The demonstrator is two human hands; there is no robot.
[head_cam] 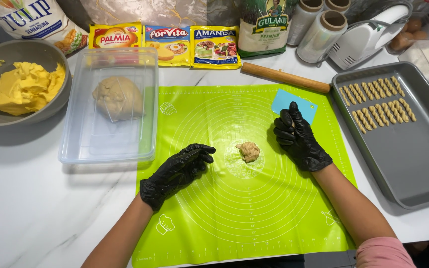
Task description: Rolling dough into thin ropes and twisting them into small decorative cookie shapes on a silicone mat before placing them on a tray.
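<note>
A small beige lump of dough [248, 151] is seen lying on the bright green silicone baking mat [254, 213], between the two black-gloved hands and touched by neither. The left hand [177, 171] is laid flat and open on the mat just beside it, holding nothing. The right hand [299, 136] is loosely curled, also empty, near a pale blue plastic scraper [294, 103].

Left hand [177, 171] black-gloved, palm down, fingers loosely extended, right hand [299, 138] gloved, fingers curled, forearms bare

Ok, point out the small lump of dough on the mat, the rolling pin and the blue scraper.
small lump of dough [248, 151], head view, middle of the lump.
rolling pin [285, 77], head view, middle of the wooden shaft.
blue scraper [288, 100], head view, bare upper part above the right hand.
</note>
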